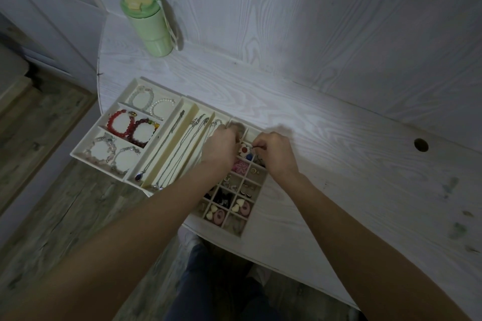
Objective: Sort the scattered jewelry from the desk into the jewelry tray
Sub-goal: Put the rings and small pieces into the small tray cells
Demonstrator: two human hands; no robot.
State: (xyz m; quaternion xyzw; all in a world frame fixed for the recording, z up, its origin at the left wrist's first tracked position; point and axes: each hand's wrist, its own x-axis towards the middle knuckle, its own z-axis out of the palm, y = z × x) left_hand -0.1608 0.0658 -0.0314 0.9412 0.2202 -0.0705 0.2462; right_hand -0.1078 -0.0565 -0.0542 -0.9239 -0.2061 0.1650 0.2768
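Note:
A cream jewelry tray (86, 150) lies at the desk's left front edge. Its left compartments hold beaded bracelets (131, 126), the middle slots hold chain necklaces (180, 148), and the small right cells hold earrings and charms (241, 207). Both hands are over the far small cells. My left hand (220, 150) has its fingers curled down into a cell; whatever it holds is hidden. My right hand (275, 150) pinches a small thin metal piece (258, 148) just above a white flower piece with a red centre (245, 150).
A green lidded tumbler (148, 22) stands at the desk's far left. The white wood-grain desk (339, 164) has a round cable hole (421, 145) at the right. Its curved front edge runs below the tray, with wooden floor beyond.

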